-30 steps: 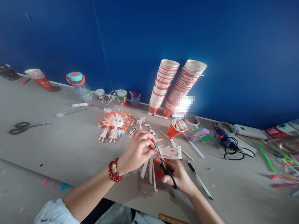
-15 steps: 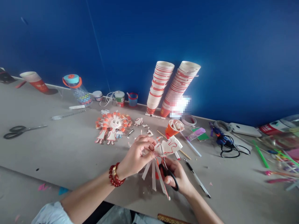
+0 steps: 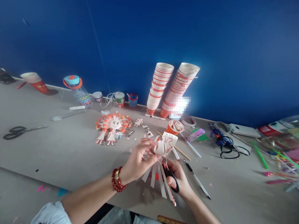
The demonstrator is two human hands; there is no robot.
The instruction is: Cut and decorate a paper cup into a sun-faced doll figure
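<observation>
My left hand [image 3: 142, 155] pinches a cut paper cup piece [image 3: 171, 140] with a red outline drawn on its white side. Long white strips [image 3: 153, 179] fan down from the piece below my fingers. My right hand [image 3: 177, 177] has its fingers in the black handles of the scissors [image 3: 171, 175], whose blades stand at the paper beside the red line. Just behind the paper is an orange paper cup [image 3: 171, 127] filled with white scraps. To the left lie paper figures [image 3: 114, 124] with fringed orange and white edges, and a small cut-out figure [image 3: 138, 122].
Two tall stacks of paper cups [image 3: 161, 84] lean near the blue wall. A pen [image 3: 196, 177] lies right of my right hand. Another pair of scissors [image 3: 23, 130] and a bottle [image 3: 77, 90] are on the left. A glue gun [image 3: 220, 140] and several craft sticks [image 3: 260, 155] lie right.
The paper piece has turned in my left hand, its outlined part now more upright. The scissor blades have shifted slightly right and point up along the paper. The strips have swung a little.
</observation>
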